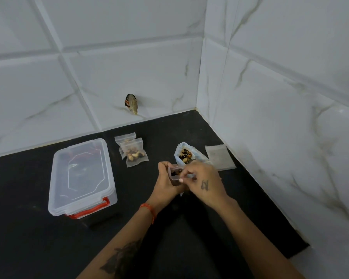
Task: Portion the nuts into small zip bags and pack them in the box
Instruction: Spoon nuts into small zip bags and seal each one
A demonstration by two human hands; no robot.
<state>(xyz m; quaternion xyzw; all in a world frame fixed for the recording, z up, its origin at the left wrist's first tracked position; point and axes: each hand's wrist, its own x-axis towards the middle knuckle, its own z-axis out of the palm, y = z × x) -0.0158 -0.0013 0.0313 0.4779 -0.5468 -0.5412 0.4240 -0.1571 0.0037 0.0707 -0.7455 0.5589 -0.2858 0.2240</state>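
Note:
A small clear zip bag (174, 174) with a few dark nuts inside is held upright over the black counter. My left hand (166, 183) grips its left side and my right hand (204, 181) pinches its open top edge. Behind my hands an open larger bag of mixed nuts (186, 155) lies on the counter. Two filled small zip bags (132, 151) lie overlapping further left. The clear plastic box (82, 178) with red latches stands at the left with its lid on.
A stack of empty small zip bags (220, 157) lies by the right wall. White marble-look tile walls meet in a corner behind the black counter (38, 238). A broken hole (132, 103) shows in the back wall tile.

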